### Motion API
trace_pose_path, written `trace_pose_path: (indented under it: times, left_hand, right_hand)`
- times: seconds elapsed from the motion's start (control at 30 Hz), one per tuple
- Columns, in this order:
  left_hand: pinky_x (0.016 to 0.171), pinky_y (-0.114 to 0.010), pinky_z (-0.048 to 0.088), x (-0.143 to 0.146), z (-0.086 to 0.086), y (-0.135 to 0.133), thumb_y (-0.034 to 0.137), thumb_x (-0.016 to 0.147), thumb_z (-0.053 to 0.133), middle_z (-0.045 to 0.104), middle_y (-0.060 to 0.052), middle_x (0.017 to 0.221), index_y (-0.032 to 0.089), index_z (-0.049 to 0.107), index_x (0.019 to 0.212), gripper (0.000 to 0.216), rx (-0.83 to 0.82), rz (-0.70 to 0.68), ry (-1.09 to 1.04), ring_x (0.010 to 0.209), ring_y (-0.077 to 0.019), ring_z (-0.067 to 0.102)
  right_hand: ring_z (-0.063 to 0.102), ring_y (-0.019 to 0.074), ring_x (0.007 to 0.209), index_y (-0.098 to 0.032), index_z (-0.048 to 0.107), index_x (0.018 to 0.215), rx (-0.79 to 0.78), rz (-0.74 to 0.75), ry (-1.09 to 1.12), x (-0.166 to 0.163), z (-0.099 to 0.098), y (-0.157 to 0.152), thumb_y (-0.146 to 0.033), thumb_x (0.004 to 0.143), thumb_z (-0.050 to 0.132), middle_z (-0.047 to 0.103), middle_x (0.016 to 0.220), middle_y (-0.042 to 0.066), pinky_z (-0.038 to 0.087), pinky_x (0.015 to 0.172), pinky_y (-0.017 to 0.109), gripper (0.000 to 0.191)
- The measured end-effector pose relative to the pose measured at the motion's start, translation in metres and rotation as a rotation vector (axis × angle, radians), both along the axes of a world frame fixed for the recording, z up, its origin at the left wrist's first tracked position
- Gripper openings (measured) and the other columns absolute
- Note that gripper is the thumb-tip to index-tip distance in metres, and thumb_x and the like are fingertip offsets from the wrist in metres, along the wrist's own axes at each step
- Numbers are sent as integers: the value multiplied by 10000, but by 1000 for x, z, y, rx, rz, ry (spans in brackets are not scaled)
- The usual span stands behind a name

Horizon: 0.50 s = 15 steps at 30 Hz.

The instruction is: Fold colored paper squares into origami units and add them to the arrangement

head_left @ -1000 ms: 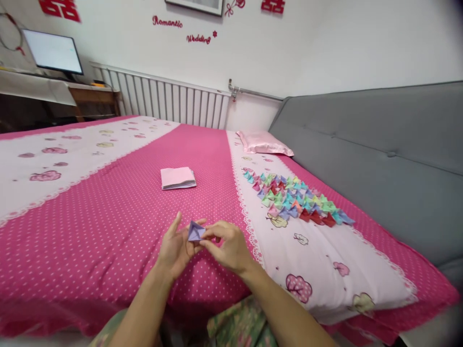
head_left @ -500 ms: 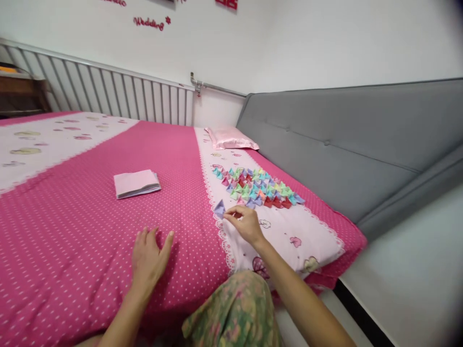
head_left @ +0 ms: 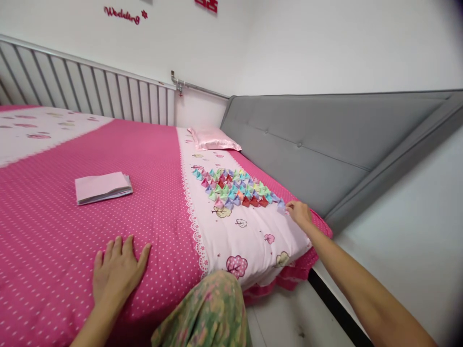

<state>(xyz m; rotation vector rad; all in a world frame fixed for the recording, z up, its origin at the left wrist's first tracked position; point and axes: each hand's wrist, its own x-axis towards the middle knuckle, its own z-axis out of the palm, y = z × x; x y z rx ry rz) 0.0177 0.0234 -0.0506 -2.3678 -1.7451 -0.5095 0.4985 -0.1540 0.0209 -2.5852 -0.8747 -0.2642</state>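
Observation:
My right hand (head_left: 298,212) reaches far right across the bed and pinches a small purple folded paper piece (head_left: 281,205) at the right end of a patch of several coloured folded paper pieces (head_left: 233,187). These lie in rows on the white strip of the bed cover. My left hand (head_left: 117,270) lies flat on the pink dotted bed cover (head_left: 152,159), fingers spread, holding nothing. A stack of pink paper sheets (head_left: 102,187) lies on the cover beyond my left hand.
A pink satin pillow (head_left: 213,139) rests at the head end next to the grey padded headboard (head_left: 307,144). A white slatted radiator (head_left: 90,91) runs along the back wall. My knee in green patterned cloth (head_left: 213,313) is at the bed's edge.
My hands, which held the purple piece together, have parted. The left went down flat on the cover. The right carried the piece rightward to the end of the coloured rows.

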Motion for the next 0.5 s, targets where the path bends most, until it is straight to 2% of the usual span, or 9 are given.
trace_pose_path:
  times: [0.17,0.33,0.4,0.5]
  left_hand:
    - [1016,-435,145,1,-2,1,532,795,208,411,-221,1287,27,390,1250,704,12,4,30,1225,-325,307]
    - [1026,-427,129,1,-3,1,522,793,204,407,-214,1294,26,385,1253,701,17,12,34,1236,-318,292]
    - [1026,-427,132,1,-3,1,519,794,211,412,-214,1290,29,389,1251,694,14,16,36,1229,-317,304]
    - [1019,-426,152,0,-1,-1,517,802,215,424,-217,1275,33,405,1240,680,27,5,38,1213,-318,327]
  right_hand:
    - [630,221,775,-177,702,794,-108,-107,3,23,-5,5,-173,740,530,686,821,125,413,608,267,180]
    - [630,234,801,-188,700,814,-150,-131,17,31,-14,11,-201,744,538,683,843,120,417,601,272,177]
    - [626,235,829,-202,690,869,-146,-130,15,31,-17,10,-206,750,532,680,886,114,421,615,273,198]
    - [605,228,912,-230,611,1061,-117,-138,-1,30,-21,4,-232,761,526,648,1020,107,431,656,269,312]
